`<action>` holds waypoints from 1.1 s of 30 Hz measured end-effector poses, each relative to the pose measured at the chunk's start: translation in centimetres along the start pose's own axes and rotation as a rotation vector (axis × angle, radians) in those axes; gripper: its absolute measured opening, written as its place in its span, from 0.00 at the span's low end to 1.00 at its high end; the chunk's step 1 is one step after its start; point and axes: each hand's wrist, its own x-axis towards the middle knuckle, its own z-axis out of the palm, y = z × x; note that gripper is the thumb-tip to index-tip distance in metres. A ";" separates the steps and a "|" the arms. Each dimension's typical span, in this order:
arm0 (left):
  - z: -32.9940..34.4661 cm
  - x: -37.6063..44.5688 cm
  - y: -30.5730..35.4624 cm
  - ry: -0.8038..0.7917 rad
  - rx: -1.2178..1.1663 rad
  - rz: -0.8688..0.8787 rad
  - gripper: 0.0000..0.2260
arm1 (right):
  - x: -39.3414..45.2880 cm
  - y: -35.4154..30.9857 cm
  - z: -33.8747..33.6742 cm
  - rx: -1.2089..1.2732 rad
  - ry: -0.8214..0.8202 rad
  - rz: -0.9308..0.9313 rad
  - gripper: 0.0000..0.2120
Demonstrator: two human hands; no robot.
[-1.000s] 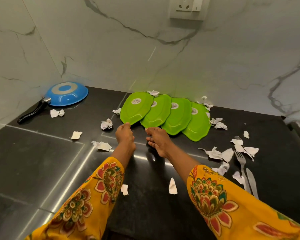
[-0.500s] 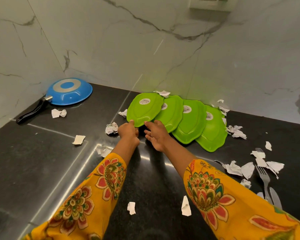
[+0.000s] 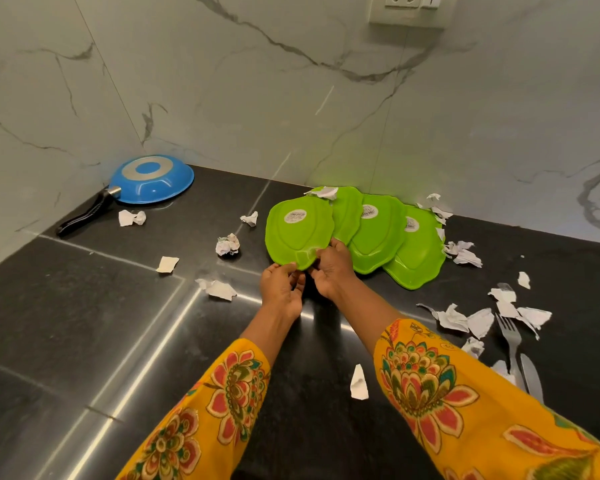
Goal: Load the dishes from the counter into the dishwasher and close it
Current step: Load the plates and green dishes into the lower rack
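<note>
Your left hand [image 3: 280, 292] and right hand [image 3: 331, 270] both pinch the near rim of the leftmost leaf-shaped green plastic plate [image 3: 298, 233], overlapping its neighbours on the black bench [image 3: 118, 323]. Lift straight, shedding the paper scraps [image 3: 227, 244].

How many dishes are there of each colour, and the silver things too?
Green plates: 4
Blue pan: 1
Silver fork: 1
Silver knife: 1
Total: 7
</note>
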 end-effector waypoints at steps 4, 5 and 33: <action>0.2 -2.2 -0.9 0.019 -0.108 0.027 0.09 | -3.4 -1.5 -2.5 -0.024 -0.027 -0.014 0.22; 0.2 -2.6 -1.1 0.033 -0.126 0.031 0.09 | -4.1 -1.9 -3.2 -0.039 -0.037 -0.012 0.22; 2.0 -31.1 -22.9 -0.036 -0.071 0.036 0.05 | -29.5 -11.3 -37.7 -0.086 0.114 -0.103 0.09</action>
